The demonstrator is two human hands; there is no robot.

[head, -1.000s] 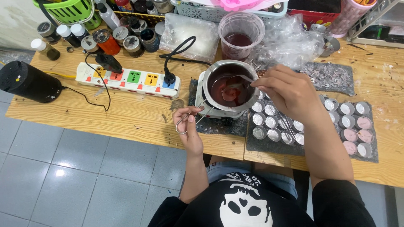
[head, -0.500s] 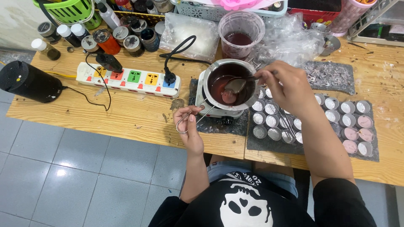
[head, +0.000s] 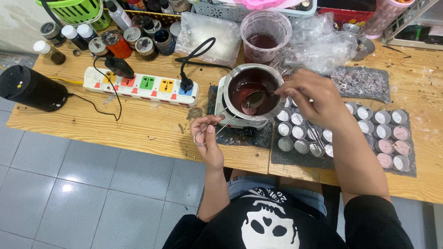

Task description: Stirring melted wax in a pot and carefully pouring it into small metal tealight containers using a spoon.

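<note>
Bright, even daylight, soft shadows, sharp focus, slight wide-angle bending at edges.

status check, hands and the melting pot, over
Left hand grips wire handle. Right hand holds spoon in pot of dark red liquid. Nothing blocking.

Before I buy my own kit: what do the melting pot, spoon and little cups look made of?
Pot: shiny silvery metal, probably steel, with a wire handle. Spoon in the right hand: reflective metal. Little cups: thin bright foil-like metal, probably aluminium.
</note>
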